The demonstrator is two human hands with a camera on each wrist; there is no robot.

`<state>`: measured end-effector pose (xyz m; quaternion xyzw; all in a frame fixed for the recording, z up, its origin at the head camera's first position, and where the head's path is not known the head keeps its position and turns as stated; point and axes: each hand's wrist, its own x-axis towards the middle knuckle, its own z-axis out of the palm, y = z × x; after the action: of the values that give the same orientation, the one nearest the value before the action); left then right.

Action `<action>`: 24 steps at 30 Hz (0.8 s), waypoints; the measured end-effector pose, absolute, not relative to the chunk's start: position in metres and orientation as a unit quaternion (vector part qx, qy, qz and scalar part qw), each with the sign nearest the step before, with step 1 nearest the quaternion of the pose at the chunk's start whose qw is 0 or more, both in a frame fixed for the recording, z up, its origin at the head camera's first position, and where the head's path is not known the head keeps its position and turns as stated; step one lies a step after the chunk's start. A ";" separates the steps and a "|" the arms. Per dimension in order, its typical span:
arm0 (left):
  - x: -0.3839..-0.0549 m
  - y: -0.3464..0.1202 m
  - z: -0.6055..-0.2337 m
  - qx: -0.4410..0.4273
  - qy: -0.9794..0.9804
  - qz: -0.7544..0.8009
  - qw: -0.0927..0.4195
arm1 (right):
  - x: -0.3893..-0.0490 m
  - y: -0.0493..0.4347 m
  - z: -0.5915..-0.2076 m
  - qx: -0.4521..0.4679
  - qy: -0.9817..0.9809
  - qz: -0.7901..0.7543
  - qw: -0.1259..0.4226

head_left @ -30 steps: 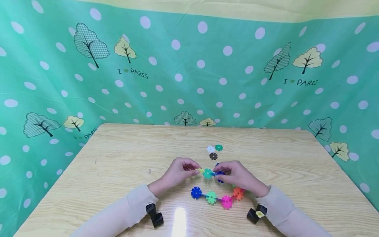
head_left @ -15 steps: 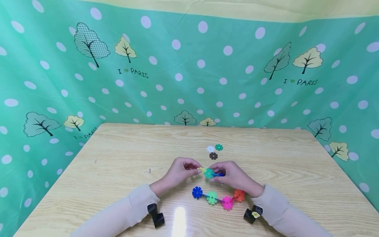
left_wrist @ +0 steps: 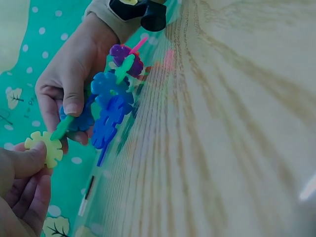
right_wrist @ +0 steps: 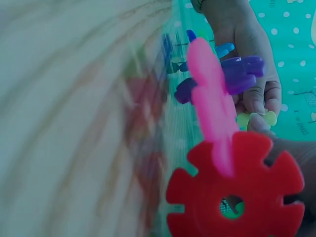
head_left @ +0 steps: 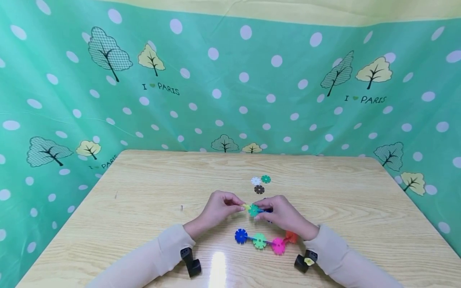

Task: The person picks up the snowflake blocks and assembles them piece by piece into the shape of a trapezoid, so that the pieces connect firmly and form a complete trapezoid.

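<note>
Left hand (head_left: 219, 208): thumb and fingers pinch one yellow disc (left_wrist: 45, 149). Right hand (head_left: 282, 212): thumb and fingers pinch one teal disc (head_left: 253, 210), linked to blue discs. Yellow and teal rims meet between the hands; interlock cannot be told. Nearer the wearer, four broad-face discs show in a linked row (head_left: 259, 241): blue, light green, pink, orange. Loose discs, three, lie grouped beyond: white (head_left: 255, 181), green (head_left: 265, 179), brown (head_left: 259, 189). Table (head_left: 144, 192) surface extends widely either side; its far edge adjoins the cloth (head_left: 230, 108). Cloth lettering: "I PARIS", a heart between, legible twice.
</note>
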<state>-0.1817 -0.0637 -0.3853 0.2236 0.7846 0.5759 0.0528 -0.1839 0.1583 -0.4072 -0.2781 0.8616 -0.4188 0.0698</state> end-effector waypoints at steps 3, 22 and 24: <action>-0.181 -0.063 -0.383 0.225 0.788 0.571 0.051 | -0.183 0.158 -0.407 -0.286 0.861 -0.415 0.064; -0.196 -0.058 -0.415 0.228 0.787 0.571 0.048 | -0.183 0.161 -0.404 -0.313 0.854 -0.410 0.069; -0.196 -0.057 -0.416 0.228 0.788 0.569 0.050 | -0.183 0.162 -0.405 -0.314 0.854 -0.409 0.073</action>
<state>-0.1958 -0.0571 -0.4157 0.2279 0.7882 0.5695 0.0495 -0.1832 0.1617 -0.4047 -0.3139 0.8536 -0.4093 0.0728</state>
